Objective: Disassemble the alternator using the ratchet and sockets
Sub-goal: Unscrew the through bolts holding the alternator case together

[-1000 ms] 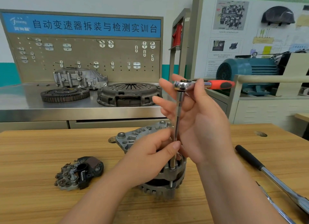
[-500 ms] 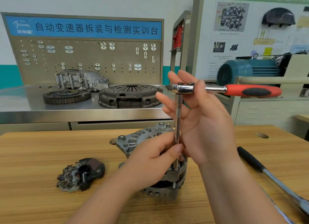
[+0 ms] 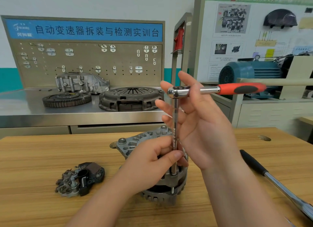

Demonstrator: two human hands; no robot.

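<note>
Alternator (image 3: 179, 182) stands in the lower middle of the frame on the wooden desk (image 3: 33, 159), with its grey bracket toward the back. A long extension bar (image 3: 175, 123) rises straight up from a bolt at its rim. The ratchet (image 3: 211, 90) sits across the top of the bar, and its red and black handle points to the right of the frame. Our left hand (image 3: 149, 164) pinches the lower part of the bar between thumb and fingers, just above the housing. Our right hand (image 3: 205, 128) is behind the bar, with the fingers (image 3: 163, 105) spread and nearly straight; the ratchet head lies against them. At the lower left a small dark part (image 3: 81, 179) with copper pieces lies on the desk, apart from the alternator. Near the right edge lies a long chrome tool (image 3: 271, 179) with a black grip. On the steel desk (image 3: 25, 108) behind we see a clutch cover (image 3: 130, 98), a toothed flywheel (image 3: 66, 99) and a grey housing (image 3: 81, 82).
</note>
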